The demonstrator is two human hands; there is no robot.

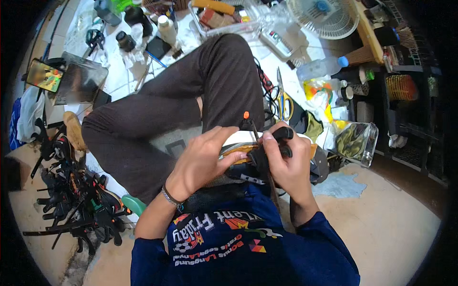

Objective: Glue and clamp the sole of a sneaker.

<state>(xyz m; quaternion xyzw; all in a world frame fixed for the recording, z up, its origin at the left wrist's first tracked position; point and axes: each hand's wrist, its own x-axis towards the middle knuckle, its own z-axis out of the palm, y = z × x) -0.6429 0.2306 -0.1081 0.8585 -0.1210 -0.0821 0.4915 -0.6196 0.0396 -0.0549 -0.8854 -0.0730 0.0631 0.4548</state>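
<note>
One left hand [202,150] pinching a white-edged piece [240,137] (mostly hidden), right hand [291,159] gripping a black clamp [260,159], partly covered

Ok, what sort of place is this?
Probably a small makeshift workshop: a pile of black clamps on the left, scissors on the right, and a clear plastic bin ahead.

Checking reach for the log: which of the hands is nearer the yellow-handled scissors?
Right. The right hand is below the yellow-handled scissors in the picture; the left hand is farther off, lower and to their left.
</note>
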